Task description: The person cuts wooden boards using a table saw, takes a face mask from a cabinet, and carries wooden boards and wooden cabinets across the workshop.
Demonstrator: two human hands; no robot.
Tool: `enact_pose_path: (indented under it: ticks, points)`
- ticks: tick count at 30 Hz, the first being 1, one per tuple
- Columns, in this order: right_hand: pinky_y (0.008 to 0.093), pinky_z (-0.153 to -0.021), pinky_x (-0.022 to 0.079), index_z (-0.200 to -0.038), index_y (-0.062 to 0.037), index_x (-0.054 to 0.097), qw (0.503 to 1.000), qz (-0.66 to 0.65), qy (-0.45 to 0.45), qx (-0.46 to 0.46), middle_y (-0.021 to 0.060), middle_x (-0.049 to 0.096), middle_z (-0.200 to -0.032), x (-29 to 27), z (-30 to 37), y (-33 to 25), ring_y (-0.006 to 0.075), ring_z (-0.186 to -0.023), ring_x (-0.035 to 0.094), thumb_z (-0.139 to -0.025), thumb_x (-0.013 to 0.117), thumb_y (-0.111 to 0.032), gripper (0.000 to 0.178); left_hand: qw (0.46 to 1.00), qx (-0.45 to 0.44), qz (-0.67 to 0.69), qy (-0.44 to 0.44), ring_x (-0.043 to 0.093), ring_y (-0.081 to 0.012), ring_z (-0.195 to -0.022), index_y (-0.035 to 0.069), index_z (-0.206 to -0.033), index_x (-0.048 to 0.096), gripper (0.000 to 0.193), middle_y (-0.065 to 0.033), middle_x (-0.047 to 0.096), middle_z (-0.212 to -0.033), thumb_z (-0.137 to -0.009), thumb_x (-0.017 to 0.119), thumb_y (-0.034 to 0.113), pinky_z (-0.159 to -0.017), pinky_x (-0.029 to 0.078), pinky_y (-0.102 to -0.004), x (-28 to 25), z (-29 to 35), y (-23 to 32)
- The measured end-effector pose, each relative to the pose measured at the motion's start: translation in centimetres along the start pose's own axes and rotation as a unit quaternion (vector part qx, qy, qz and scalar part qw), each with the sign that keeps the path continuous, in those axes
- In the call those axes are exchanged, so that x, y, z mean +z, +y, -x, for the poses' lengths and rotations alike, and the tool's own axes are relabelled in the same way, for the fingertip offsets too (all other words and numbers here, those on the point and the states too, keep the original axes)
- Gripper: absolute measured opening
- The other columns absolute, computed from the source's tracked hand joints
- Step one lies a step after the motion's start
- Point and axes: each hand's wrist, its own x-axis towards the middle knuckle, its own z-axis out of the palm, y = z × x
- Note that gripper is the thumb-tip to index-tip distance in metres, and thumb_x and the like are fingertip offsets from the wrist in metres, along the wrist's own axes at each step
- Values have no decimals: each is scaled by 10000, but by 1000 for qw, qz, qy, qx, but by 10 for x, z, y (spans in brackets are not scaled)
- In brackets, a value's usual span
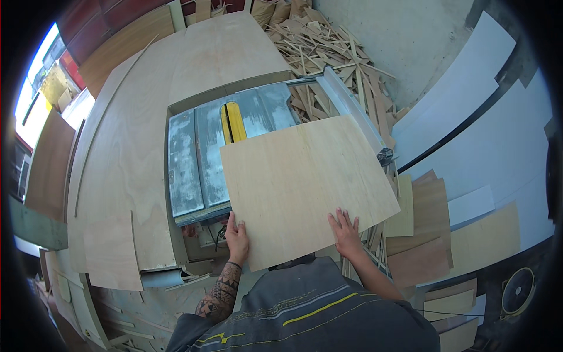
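A pale, rectangular plywood sheet (305,182) lies partly over the near right of a table saw (264,111), tilted in my view. My left hand (236,242) is closed on its left edge near the close corner, thumb on the side. Along the near edge, my right hand (348,237) grips the sheet, fingers spread over its top face; the thumb is hidden. The saw's worn blue-grey metal top shows beyond the sheet. A yellow guard strip (234,123) with a dark slot touches the sheet's far left edge in view.
A large plywood surface (129,146) surrounds the saw's left and far sides, with a smaller plywood piece (111,252) on it. A metal rail (355,111) runs along the right. Wood offcuts (328,47) pile up behind. White panels (481,141) and plywood pieces (428,217) stand at right.
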Motion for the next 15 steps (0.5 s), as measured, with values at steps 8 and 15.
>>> enact_pose_path:
  ticks: [8, 15]
  points:
    - [732, -1225, 179, -1629, -165, 356, 1000, 15, 9, -1, 194, 256, -1703, 6, -21, 1, 425, -1576, 263, -792, 702, 54, 932, 999, -21, -27, 1, 603, -60, -832, 24, -1629, 359, 595, -49, 695, -1001, -1076, 568, 92, -743, 511, -251, 1, -19, 7]
    - [728, -1231, 169, -1628, -180, 365, 999, 15, -15, 27, 191, 251, -1709, -3, -41, -3, 423, -1580, 256, -791, 705, 55, 934, 997, 50, -60, 8, 658, -105, -879, 8, -1629, 347, 604, -99, 727, -1064, -1076, 569, 106, -786, 537, -284, 9, -41, 3]
